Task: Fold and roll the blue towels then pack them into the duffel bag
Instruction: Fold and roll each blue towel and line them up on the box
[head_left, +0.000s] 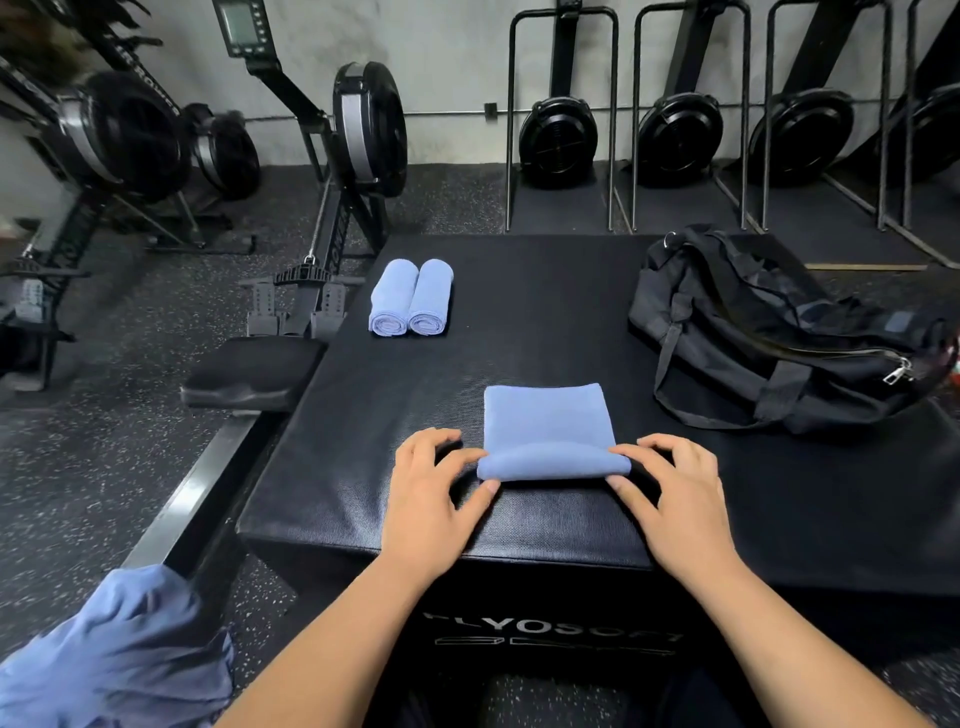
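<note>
A folded blue towel (548, 423) lies on the black padded box (519, 322), its near end turned over into the start of a roll. My left hand (434, 491) pinches the roll's left end. At the right end my right hand (670, 488) pinches it the same way. Two rolled blue towels (410, 299) lie side by side at the box's far left. The black duffel bag (774, 332) sits on the box at the right with its zipper partly open.
More loose blue towel cloth (119, 654) is bunched at the lower left, off the box. A rowing machine's seat and rail (249, 379) run along the box's left side. Several rowing machines stand upright against the back wall.
</note>
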